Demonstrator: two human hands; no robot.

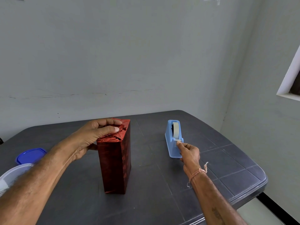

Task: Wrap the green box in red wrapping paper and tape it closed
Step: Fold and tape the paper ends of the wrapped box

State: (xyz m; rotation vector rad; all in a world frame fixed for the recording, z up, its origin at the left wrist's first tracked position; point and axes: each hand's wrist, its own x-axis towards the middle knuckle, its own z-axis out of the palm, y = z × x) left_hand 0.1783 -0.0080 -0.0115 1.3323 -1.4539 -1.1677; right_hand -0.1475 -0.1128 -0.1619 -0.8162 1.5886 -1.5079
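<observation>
Wrapping paper [114, 163] under my palm: shiny red foil w/ faint darker motifs. Tape dispenser [170, 143] lt blue, tape roll [175, 129] off-white. Table [154, 200] dk grey, grid lines. Lid [30, 155] blue. My wrist thread [197, 172] pale orange.

Two bare forearms, uncovered as far as the lower edge of the view. Fine dark hair along the left forearm [40, 181]; short, pale nails on the left hand [90, 135]. Around the wrist just below the right hand [190, 153], a thin pale-orange thread bracelet [197, 172], knotted, with two frayed loose ends. Further up the right forearm [215, 200], a small dark tattoo-like mark [216, 214], too blurred to read.
</observation>
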